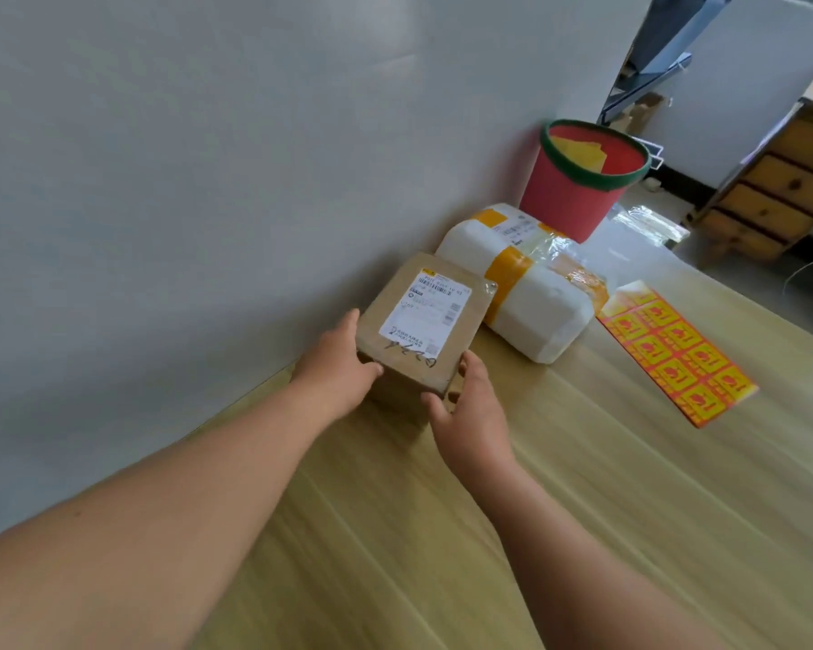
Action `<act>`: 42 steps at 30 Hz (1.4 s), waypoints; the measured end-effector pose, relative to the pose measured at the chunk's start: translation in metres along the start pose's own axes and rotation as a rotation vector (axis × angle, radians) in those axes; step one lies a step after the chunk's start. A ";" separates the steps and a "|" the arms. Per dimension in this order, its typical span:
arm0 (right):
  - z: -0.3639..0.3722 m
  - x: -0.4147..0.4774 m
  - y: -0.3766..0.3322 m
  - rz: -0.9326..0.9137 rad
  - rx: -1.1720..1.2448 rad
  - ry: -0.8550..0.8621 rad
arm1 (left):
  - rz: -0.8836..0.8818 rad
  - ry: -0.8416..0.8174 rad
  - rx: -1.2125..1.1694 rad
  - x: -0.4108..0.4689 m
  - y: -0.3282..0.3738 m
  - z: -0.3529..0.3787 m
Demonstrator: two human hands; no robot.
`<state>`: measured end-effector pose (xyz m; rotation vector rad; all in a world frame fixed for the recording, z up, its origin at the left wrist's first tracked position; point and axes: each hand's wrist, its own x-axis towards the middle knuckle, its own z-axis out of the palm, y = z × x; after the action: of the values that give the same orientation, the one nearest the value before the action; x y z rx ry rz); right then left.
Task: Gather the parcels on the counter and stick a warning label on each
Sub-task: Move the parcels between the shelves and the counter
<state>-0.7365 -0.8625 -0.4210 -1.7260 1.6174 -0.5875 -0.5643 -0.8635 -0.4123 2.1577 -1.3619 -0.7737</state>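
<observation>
A small brown cardboard parcel (423,321) with a white shipping label sits on the wooden counter (583,485) by the wall. My left hand (336,363) grips its left near corner, and my right hand (468,405) holds its right near corner with the thumb on the front side. Just behind it lies a white padded parcel (531,297) wrapped with yellow tape. A sheet of yellow and red warning labels (677,349) lies flat to the right of both parcels.
A red bucket (569,190) with a green rim stands behind the white parcel, yellow paper inside. Clear plastic wrapping (648,222) lies at the counter's far end. A wooden drawer unit (780,180) stands on the floor beyond. The white wall (207,180) borders the counter's left side.
</observation>
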 end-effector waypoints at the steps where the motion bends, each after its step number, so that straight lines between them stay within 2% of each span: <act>1: 0.000 0.009 -0.002 0.000 -0.014 -0.012 | -0.016 -0.003 -0.021 0.009 0.003 -0.001; 7: -0.004 0.034 -0.013 0.014 -0.115 -0.117 | -0.036 0.008 -0.074 0.033 0.006 -0.019; 11: -0.007 0.023 -0.021 -0.023 -0.218 -0.075 | 0.021 0.029 0.040 0.012 -0.003 -0.035; 15: -0.006 -0.001 -0.048 -0.173 -0.364 -0.043 | 0.084 0.049 0.178 -0.027 -0.018 -0.059; 20: 0.002 -0.049 -0.099 -0.399 -0.448 -0.054 | 0.098 0.094 0.221 -0.097 -0.037 -0.105; 27: 0.019 -0.160 -0.178 -0.677 -0.475 -0.090 | 0.083 0.265 0.289 -0.241 -0.075 -0.195; 35: 0.044 -0.356 -0.271 -1.027 -0.540 -0.122 | -0.001 0.509 0.523 -0.471 -0.134 -0.300; 42: 0.068 -0.517 -0.339 -1.274 -0.543 -0.153 | -0.230 0.702 0.752 -0.669 -0.189 -0.371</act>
<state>-0.5224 -0.3465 -0.1480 -3.0526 0.3752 -0.5415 -0.4236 -0.1439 -0.1236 2.7700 -1.1073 0.5218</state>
